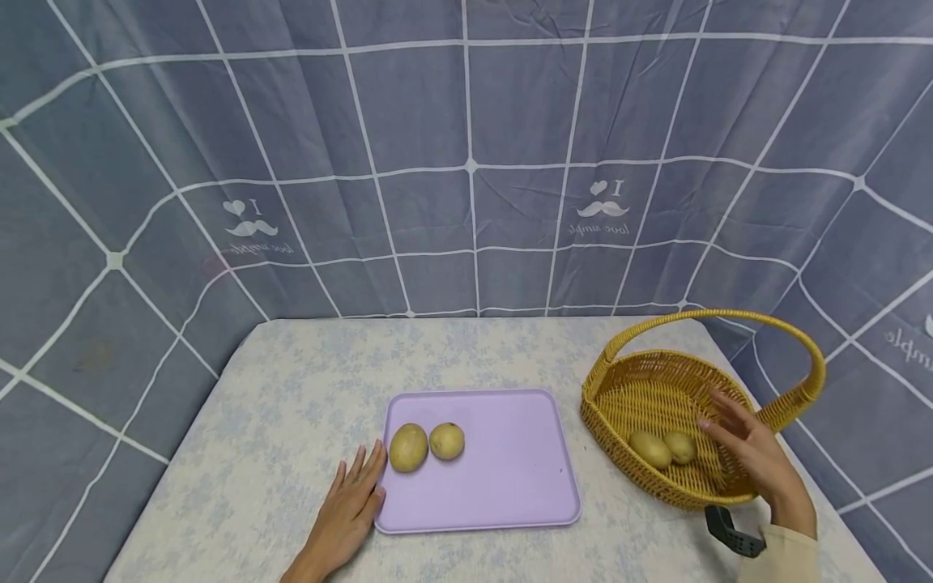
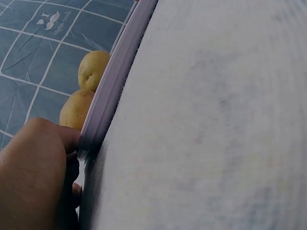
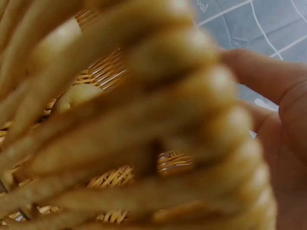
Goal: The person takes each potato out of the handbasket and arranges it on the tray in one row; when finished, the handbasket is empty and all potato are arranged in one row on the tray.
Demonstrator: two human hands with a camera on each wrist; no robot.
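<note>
My left hand point(image 1: 346, 510) lies with fingers extended at the left edge of a lilac tray point(image 1: 510, 470); its thumb touches the tray's rim point(image 2: 108, 91) in the left wrist view. On the tray's left part sit two potatoes, a larger one point(image 1: 408, 448) and a rounder one point(image 1: 447, 441). My right hand point(image 1: 754, 449) reaches over the right side of a wicker basket point(image 1: 634, 470), fingers loosely spread and holding nothing. Two more potatoes, one point(image 1: 650, 449) beside the other point(image 1: 680, 447), lie inside the basket. In the right wrist view the woven rim point(image 3: 206, 96) covers much of the scene.
The basket's tall handle point(image 1: 717, 314) arches over it, close to the right hand. A pale floral cloth point(image 1: 313, 389) covers the table. Blue checked curtains point(image 1: 525, 210) hang behind and on both sides. A dark band point(image 1: 732, 530) is at the right wrist.
</note>
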